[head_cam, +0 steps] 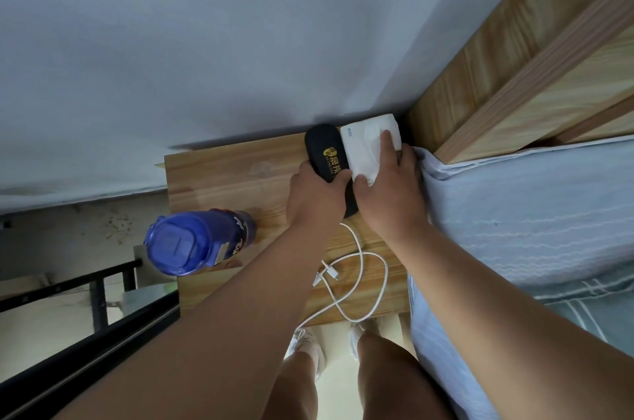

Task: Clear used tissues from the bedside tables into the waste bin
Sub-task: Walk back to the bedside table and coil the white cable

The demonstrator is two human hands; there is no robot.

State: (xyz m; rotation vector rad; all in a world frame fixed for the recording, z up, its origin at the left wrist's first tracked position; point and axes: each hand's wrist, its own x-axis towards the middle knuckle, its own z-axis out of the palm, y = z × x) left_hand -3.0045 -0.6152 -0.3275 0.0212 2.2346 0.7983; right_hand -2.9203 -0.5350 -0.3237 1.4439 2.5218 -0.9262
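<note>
On the wooden bedside table (219, 172) a white tissue pack (360, 148) lies at the back right corner, against the bed. My right hand (387, 189) rests on top of it, fingers spread over the white wrapping, the index finger near its far end. Next to it lies a black glasses case (326, 153) with gold lettering. My left hand (317, 193) is closed around the near end of that case. No loose crumpled tissue shows apart from the white paper under my right hand. No waste bin is in view.
A blue water bottle (195, 244) stands at the table's left front edge. A white charging cable (356, 268) loops over the front of the table. The bed's mattress (514, 213) and wooden headboard (514, 69) are on the right; a black metal frame (89, 285) stands at lower left.
</note>
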